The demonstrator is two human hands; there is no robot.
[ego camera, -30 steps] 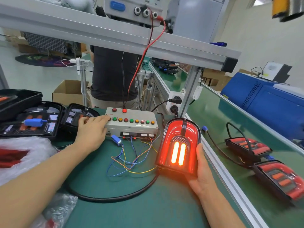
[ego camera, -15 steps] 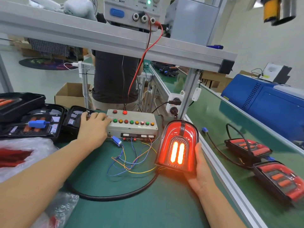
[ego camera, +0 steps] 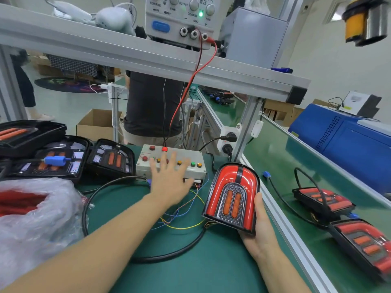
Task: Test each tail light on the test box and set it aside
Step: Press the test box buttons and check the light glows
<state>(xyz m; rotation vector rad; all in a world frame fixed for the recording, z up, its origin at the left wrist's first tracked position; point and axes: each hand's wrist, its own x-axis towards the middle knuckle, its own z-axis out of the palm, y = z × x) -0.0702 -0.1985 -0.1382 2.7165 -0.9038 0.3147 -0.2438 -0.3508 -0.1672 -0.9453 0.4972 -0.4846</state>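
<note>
Red plastic arch-shaped tail light (ego camera: 231, 197) stands upright on the green bench mat (ego camera: 190, 271), right hand (ego camera: 259, 229) cupping its right edge and bottom with fingers wrapped behind it. Left hand (ego camera: 169, 180) is spread flat, fingers straight, over the beige metal test box (ego camera: 171, 163) with its row of coloured buttons, gripping nothing. Two more red tail lights (ego camera: 323, 200) lie on the conveyor to the right, three dark ones (ego camera: 111, 158) on the left beside a crinkly clear plastic bag (ego camera: 36, 218).
</note>
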